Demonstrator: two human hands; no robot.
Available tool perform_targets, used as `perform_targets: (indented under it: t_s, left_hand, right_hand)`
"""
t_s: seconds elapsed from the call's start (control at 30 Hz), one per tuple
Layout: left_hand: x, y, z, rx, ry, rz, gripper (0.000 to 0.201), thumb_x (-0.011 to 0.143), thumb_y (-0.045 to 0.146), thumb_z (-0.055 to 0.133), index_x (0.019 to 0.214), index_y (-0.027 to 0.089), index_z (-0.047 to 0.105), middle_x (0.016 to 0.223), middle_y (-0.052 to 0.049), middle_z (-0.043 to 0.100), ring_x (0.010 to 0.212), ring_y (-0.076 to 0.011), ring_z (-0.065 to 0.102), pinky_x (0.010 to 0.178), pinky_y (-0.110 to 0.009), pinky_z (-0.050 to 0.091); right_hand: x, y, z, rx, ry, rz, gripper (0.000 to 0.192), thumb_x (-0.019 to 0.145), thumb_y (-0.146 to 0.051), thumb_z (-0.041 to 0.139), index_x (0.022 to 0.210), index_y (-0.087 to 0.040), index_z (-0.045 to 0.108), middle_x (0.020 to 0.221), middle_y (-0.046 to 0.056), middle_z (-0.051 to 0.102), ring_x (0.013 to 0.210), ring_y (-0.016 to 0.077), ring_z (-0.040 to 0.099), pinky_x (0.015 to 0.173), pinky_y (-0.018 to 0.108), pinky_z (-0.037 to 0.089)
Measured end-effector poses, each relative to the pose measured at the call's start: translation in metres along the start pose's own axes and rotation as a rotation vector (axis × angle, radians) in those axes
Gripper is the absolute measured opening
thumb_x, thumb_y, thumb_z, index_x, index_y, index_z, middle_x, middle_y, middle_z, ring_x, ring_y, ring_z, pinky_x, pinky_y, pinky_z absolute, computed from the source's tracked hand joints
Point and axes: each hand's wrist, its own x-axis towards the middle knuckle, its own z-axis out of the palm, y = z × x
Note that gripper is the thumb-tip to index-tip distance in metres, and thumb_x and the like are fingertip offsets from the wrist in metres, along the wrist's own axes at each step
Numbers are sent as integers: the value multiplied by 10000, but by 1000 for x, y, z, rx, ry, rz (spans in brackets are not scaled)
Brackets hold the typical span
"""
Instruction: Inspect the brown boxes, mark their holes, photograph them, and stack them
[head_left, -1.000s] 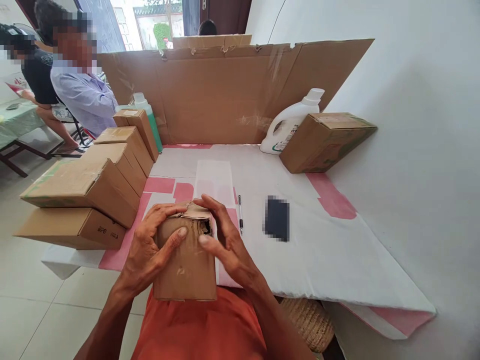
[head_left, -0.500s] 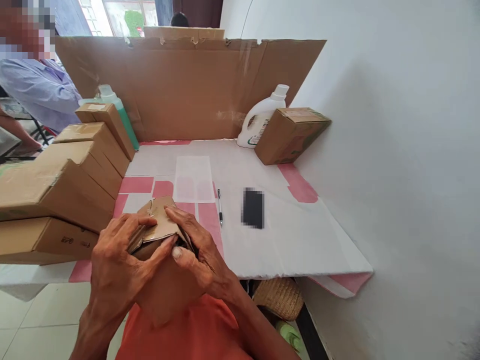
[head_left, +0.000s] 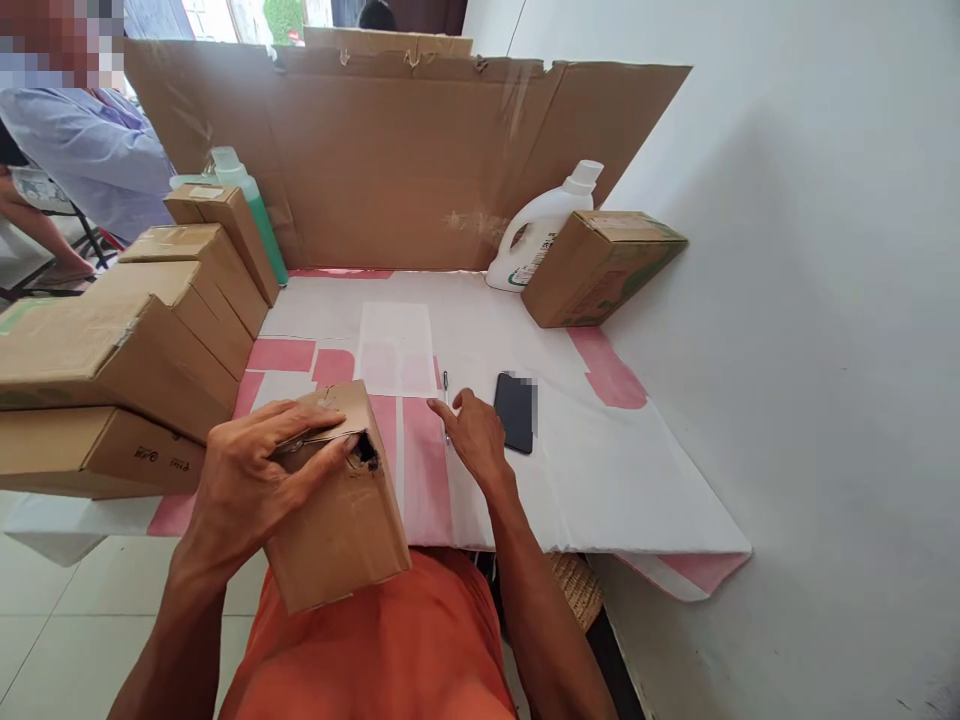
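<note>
A cardboard box [head_left: 337,535] leans over the table's front edge against my body, tilted. My left hand [head_left: 251,480] is closed on its upper end, with the fingers on the top flap and the thumb beside a dark torn hole at the corner. My right hand [head_left: 481,435] is open over a pen [head_left: 446,382], thumb and forefinger apart. The hand hides part of the pen, and I cannot tell if they touch. Just right of this hand lies a black phone [head_left: 513,425]. A white paper sheet [head_left: 396,335] lies behind the pen.
Several cardboard boxes [head_left: 112,340] are stacked at left, beside a green liquid bottle [head_left: 259,225]. At back right stand a white jug [head_left: 536,225] and a box [head_left: 600,270]. A cardboard panel [head_left: 390,160] borders the back; a person in a lilac shirt [head_left: 105,150] is beyond it.
My right hand has let go of the box and moved right, to the pen. My left hand still holds the box, which now shows its torn corner. The view has shifted slightly.
</note>
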Motion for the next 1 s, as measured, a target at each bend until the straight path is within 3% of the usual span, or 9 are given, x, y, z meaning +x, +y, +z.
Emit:
perform_targets:
  t_s: [0.13,0.23,0.33,0.43,0.5,0.6,0.67,0.73,1.0]
  left_hand:
    - [14,0,1,-85,-71,-55,232,959,492,753,996,290,863,1048,-2,865,937,-233,811,820,-322,611]
    - [23,-1,0,-94,-73,-66,306,1005,493,675,935,260,861,955,-20,859,876,-231,795,765,-319,575]
    - [27,-4,-1,-68,-86,-78,407,1049,456,575,846,224,840,880,-40,839,835,-225,770,699,-309,521]
    - [29,-7,-1,-98,-93,-118,373,1032,449,595,877,212,838,916,-44,843,846,-221,754,674,-294,504]
    - [31,-8,-1,-130,-92,-143,353,1017,452,614,892,207,835,910,-42,841,832,-216,742,675,-287,508]
    - [33,-9,0,-132,-91,-143,358,1004,447,612,869,197,829,882,-45,835,810,-213,734,696,-288,514]
    - [33,-9,1,-127,-89,-129,369,1003,438,596,852,190,824,881,-51,833,813,-217,738,706,-293,516]
    - [33,-8,1,-134,-89,-118,377,1005,424,577,824,192,813,866,-50,828,813,-220,742,714,-298,520]
    - [31,-6,2,-159,-84,-98,377,1007,401,576,740,206,755,824,-45,805,826,-224,747,780,-319,526]
  right_hand:
    - [18,28,10,-21,-94,102,411,771,-250,778,565,-274,422,524,2,522,688,274,652,686,373,450]
    - [16,28,8,72,-143,85,330,824,-338,701,611,-267,460,501,-9,550,589,224,628,586,328,439]
    - [0,6,-7,372,-107,-11,253,908,-459,616,798,-249,529,673,15,691,601,199,685,572,315,502]
    - [-32,-32,-22,844,-36,-262,248,925,-476,694,957,-249,598,806,18,762,696,203,759,643,330,584]
    - [-57,-55,-23,963,-48,-412,211,951,-443,730,995,-254,648,832,25,785,720,211,777,625,329,593]
    - [-87,-75,-12,933,-55,-499,181,985,-423,742,1006,-252,686,844,30,793,655,191,749,553,303,568]
    - [-96,-79,-3,866,-24,-501,169,987,-413,753,1002,-249,713,850,21,776,644,167,716,591,300,585]
    - [-97,-78,3,790,0,-510,143,986,-393,755,987,-250,743,858,16,755,679,160,696,634,294,592]
    - [-93,-81,4,702,-12,-580,70,988,-314,736,989,-254,771,884,26,759,677,154,653,529,248,489]
